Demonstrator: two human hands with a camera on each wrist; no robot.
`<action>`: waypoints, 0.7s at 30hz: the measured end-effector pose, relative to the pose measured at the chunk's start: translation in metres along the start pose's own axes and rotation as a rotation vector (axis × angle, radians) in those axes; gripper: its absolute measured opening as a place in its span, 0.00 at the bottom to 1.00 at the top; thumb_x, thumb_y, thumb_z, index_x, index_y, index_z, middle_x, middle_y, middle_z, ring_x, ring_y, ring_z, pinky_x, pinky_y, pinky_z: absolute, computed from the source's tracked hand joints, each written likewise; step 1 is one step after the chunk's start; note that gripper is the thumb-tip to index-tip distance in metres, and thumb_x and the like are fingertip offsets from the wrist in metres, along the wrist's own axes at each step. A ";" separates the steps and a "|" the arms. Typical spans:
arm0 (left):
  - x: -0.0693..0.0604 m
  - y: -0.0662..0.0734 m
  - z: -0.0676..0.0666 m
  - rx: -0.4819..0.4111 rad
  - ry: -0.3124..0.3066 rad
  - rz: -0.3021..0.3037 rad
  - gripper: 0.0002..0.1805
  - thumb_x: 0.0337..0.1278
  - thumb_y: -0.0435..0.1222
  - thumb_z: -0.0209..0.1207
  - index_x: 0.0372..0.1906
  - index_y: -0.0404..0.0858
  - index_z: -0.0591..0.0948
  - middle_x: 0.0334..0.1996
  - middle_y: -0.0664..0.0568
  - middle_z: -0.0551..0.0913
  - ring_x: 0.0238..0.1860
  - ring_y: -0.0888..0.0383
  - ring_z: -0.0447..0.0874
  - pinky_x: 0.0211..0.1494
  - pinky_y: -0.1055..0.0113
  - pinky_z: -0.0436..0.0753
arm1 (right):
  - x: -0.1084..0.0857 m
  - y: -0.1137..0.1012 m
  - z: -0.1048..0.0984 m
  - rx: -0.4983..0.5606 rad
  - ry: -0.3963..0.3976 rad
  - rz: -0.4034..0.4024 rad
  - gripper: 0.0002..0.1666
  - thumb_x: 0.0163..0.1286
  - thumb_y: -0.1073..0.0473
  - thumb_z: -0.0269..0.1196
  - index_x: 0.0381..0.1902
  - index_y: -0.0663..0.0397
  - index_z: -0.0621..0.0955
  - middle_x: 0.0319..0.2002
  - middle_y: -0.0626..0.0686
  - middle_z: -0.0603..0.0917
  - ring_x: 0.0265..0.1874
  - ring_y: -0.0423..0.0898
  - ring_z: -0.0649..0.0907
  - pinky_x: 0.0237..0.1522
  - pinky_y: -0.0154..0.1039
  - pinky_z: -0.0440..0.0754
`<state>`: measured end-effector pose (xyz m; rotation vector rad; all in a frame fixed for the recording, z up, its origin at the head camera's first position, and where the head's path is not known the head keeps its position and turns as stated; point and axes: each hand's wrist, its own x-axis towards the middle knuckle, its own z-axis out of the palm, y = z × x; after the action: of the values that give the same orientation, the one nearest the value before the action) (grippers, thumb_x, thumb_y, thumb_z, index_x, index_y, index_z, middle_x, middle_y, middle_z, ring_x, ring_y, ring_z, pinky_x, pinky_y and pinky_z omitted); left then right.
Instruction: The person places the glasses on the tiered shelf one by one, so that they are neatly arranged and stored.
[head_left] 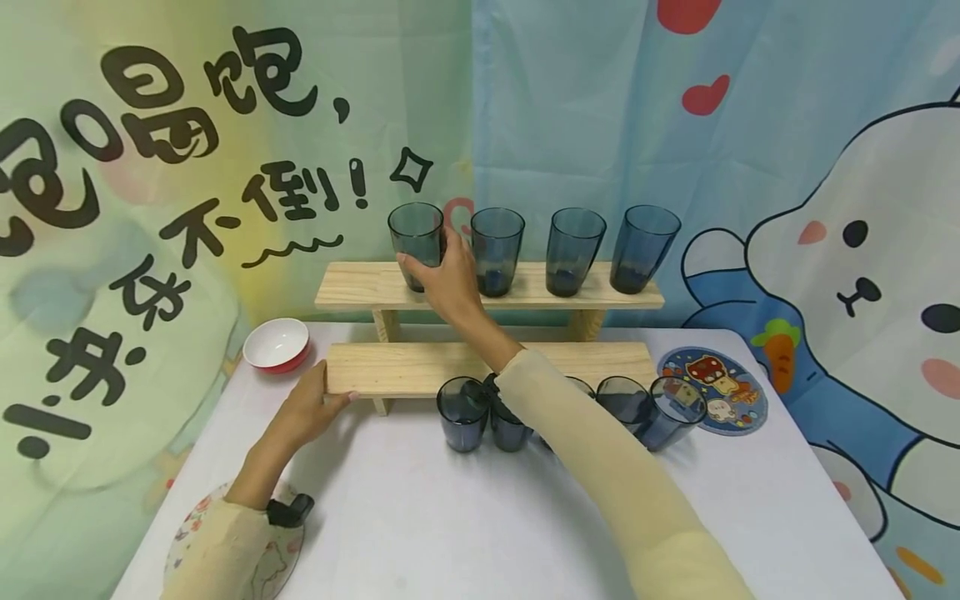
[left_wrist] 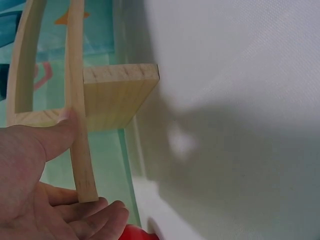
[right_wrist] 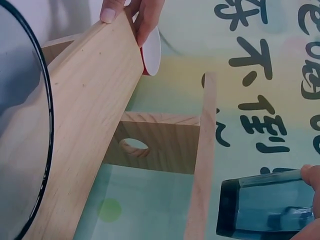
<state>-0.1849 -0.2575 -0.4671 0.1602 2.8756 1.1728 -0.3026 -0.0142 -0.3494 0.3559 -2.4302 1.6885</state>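
My right hand (head_left: 453, 279) grips the leftmost blue glass (head_left: 417, 237) at the upper board (head_left: 348, 287) of a wooden stand. In the right wrist view, that glass (right_wrist: 265, 205) has its base close to the board (right_wrist: 202, 150); contact cannot be told. Fingers and thumb of my left hand (head_left: 307, 408) hold the left end of the lower board (head_left: 390, 371). In the left wrist view, the thumb of my left hand (left_wrist: 45, 175) lies on one face of the board (left_wrist: 80, 150), with fingers by its end.
Three more glasses (head_left: 497, 250) stand on the upper board. Several glasses (head_left: 462, 421) stand in front of the lower board, partly behind my right sleeve. A red and white bowl (head_left: 276, 346) is at the left, a round blue mat (head_left: 738, 400) at the right, and a patterned mat (head_left: 281, 558) under my left forearm.
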 end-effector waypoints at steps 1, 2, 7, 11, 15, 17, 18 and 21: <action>0.000 0.000 0.000 0.004 0.002 0.001 0.39 0.73 0.38 0.65 0.74 0.19 0.61 0.68 0.24 0.72 0.72 0.29 0.69 0.75 0.34 0.67 | 0.001 0.001 0.000 0.004 0.004 0.000 0.52 0.73 0.41 0.70 0.83 0.56 0.59 0.76 0.61 0.67 0.74 0.57 0.72 0.70 0.55 0.76; 0.000 0.000 0.000 0.009 0.003 0.000 0.39 0.73 0.38 0.65 0.74 0.19 0.61 0.68 0.24 0.72 0.72 0.29 0.69 0.75 0.34 0.66 | 0.002 0.002 0.001 0.011 0.009 -0.003 0.52 0.73 0.41 0.70 0.83 0.56 0.60 0.76 0.61 0.67 0.73 0.57 0.72 0.70 0.55 0.76; 0.000 0.002 -0.001 0.031 0.005 -0.007 0.39 0.73 0.38 0.65 0.74 0.18 0.61 0.68 0.23 0.71 0.73 0.28 0.68 0.75 0.34 0.66 | 0.004 0.004 0.002 0.017 0.025 0.000 0.53 0.73 0.41 0.70 0.83 0.57 0.59 0.77 0.61 0.66 0.74 0.57 0.72 0.70 0.54 0.76; 0.000 0.003 -0.001 0.038 0.002 -0.013 0.39 0.73 0.38 0.65 0.74 0.18 0.60 0.69 0.23 0.70 0.72 0.29 0.68 0.75 0.34 0.67 | 0.004 0.007 0.004 0.000 0.026 0.019 0.53 0.73 0.41 0.69 0.83 0.56 0.58 0.78 0.61 0.64 0.76 0.57 0.70 0.72 0.54 0.75; 0.000 0.003 -0.001 0.037 0.002 -0.016 0.39 0.73 0.37 0.65 0.75 0.19 0.60 0.68 0.23 0.71 0.72 0.29 0.69 0.75 0.34 0.68 | 0.005 0.008 0.005 -0.009 0.026 0.035 0.54 0.73 0.39 0.69 0.84 0.55 0.57 0.80 0.60 0.62 0.78 0.57 0.68 0.73 0.55 0.73; 0.000 0.003 -0.002 0.033 0.003 -0.015 0.39 0.73 0.37 0.65 0.75 0.19 0.60 0.68 0.23 0.71 0.72 0.29 0.70 0.74 0.34 0.68 | 0.005 0.009 0.006 -0.012 0.026 0.038 0.54 0.73 0.39 0.69 0.84 0.55 0.57 0.80 0.60 0.62 0.78 0.57 0.67 0.74 0.56 0.73; 0.000 0.003 -0.002 0.032 0.004 -0.015 0.39 0.73 0.38 0.65 0.75 0.19 0.60 0.68 0.23 0.71 0.72 0.29 0.70 0.74 0.34 0.68 | 0.006 0.009 0.006 -0.017 0.025 0.037 0.55 0.73 0.39 0.69 0.84 0.55 0.57 0.80 0.60 0.62 0.78 0.57 0.67 0.74 0.56 0.72; -0.001 0.001 -0.001 0.028 0.002 -0.013 0.40 0.73 0.38 0.65 0.75 0.19 0.60 0.69 0.23 0.71 0.73 0.29 0.69 0.75 0.34 0.67 | 0.006 0.010 0.008 -0.044 0.018 0.032 0.55 0.74 0.38 0.68 0.85 0.56 0.56 0.81 0.60 0.61 0.79 0.58 0.66 0.74 0.57 0.72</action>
<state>-0.1842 -0.2576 -0.4651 0.1411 2.8915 1.1314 -0.3109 -0.0184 -0.3597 0.2963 -2.4679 1.6409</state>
